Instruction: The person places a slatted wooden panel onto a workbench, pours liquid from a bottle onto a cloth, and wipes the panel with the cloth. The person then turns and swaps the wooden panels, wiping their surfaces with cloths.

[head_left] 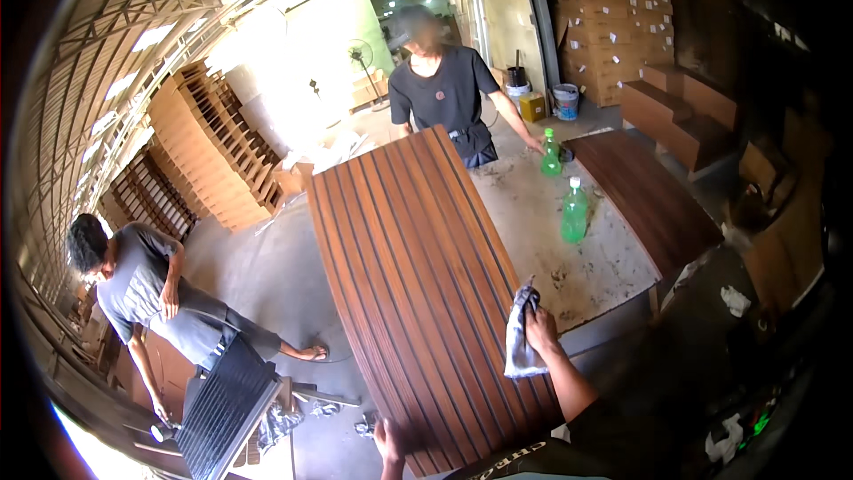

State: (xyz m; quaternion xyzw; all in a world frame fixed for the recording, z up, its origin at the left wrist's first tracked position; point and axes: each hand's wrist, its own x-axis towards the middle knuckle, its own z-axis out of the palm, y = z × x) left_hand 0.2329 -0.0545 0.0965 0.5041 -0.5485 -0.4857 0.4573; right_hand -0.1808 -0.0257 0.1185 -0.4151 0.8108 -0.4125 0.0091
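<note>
Biggest thing here is the slatted brown panel [418, 284], stretched out right in front of the wearer. The table [613, 276] is behind its right edge, all smudged up. One worker [151, 258] on the left leans over a black slatted board [233, 400], while another person [444, 93] stands past the panel's far end, a hand near the bottles. Plain dark plank [653, 200] on the table's right side, plus two green bottles [575, 213]. Right hand [540, 331] has a whitish rag [517, 342] bunched in it, over the panel's right edge. Left hand [388, 443] is at the near left edge, can't tell if it's gripping.
</note>
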